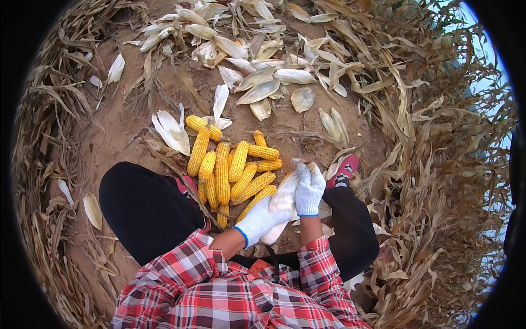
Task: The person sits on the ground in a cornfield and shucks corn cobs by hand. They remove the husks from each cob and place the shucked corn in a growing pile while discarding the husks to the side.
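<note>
Left hand (262,219) and right hand (309,189), both gloved, grip one husked corn ear (285,198), frame centre; shucked cob pile (230,170) just left.

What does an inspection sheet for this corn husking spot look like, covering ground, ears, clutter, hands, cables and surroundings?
Surface: bare brown soil, dry and uneven.
Job's things: ear still in its pale husk, held between both hands; pile of husked yellow ears lying on the soil just in front of the knees.
Clutter: pale stripped husks scattered beyond the pile; a few loose ones at the left.
Hands: left hand in a white glove, under the husked ear; right hand in a white glove, gripping its upper end.
Cables: nothing seen.
Surroundings: dry brown corn stalks and leaves ringing the spot; sky at the right rim.
</note>
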{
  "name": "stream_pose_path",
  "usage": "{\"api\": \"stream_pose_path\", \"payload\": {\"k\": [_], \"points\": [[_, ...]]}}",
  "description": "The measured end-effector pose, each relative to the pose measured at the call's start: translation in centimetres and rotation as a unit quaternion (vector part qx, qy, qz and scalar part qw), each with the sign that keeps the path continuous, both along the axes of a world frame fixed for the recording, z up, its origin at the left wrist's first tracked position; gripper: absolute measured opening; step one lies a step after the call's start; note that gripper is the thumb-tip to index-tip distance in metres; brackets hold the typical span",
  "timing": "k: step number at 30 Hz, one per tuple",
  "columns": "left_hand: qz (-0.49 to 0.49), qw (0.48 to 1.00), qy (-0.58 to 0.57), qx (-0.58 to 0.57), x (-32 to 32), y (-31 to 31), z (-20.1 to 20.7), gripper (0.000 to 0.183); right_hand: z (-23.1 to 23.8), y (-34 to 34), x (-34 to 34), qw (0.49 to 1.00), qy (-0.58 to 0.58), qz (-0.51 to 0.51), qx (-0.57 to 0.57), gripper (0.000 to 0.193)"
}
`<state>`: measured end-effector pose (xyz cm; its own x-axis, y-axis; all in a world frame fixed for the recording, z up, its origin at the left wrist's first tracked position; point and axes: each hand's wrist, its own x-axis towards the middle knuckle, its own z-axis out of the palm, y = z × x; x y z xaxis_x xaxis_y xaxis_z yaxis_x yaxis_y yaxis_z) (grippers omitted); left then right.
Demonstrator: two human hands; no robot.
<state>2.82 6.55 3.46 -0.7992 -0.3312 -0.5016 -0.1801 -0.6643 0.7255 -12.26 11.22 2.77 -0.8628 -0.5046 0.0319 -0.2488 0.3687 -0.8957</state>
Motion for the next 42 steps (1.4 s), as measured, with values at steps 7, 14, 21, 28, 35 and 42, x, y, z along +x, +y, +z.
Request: {"api": "stream_pose_path", "payload": {"k": [7, 14, 21, 28, 35, 42], "points": [[0.002, 0.995, -0.080, 0.062, -0.5, -1.7, -1.8, 0.051, -1.2, -1.3, 1.8, 0.930, -0.263, -0.071, -0.245, 0.017], [0.096, 0.959, 0.050, 0.261, -0.5, -2.0, -4.1, 0.041, 1.3, -0.2, 1.1, 0.751, -0.561, -0.046, -0.347, 0.040], [0.302, 0.904, 0.026, 0.302, -1.5, -6.3, -3.9, 0.030, 3.9, 4.6, 5.6, 0.838, -0.529, 0.010, -0.136, 0.034], [0.245, 0.952, -0.017, 0.183, -1.6, -5.7, -3.8, 0.030, 2.1, 1.5, 7.7, 0.856, -0.334, 0.293, 0.266, 0.038], [0.250, 0.949, -0.101, 0.164, -1.0, -5.1, -2.8, 0.050, 1.4, 3.7, 8.6, 0.874, -0.019, 0.378, 0.306, 0.045], [0.086, 0.908, -0.250, -0.325, -1.9, -6.3, -5.2, 0.078, 7.4, 3.9, 11.2, 0.834, -0.007, 0.475, 0.282, 0.040]]}}
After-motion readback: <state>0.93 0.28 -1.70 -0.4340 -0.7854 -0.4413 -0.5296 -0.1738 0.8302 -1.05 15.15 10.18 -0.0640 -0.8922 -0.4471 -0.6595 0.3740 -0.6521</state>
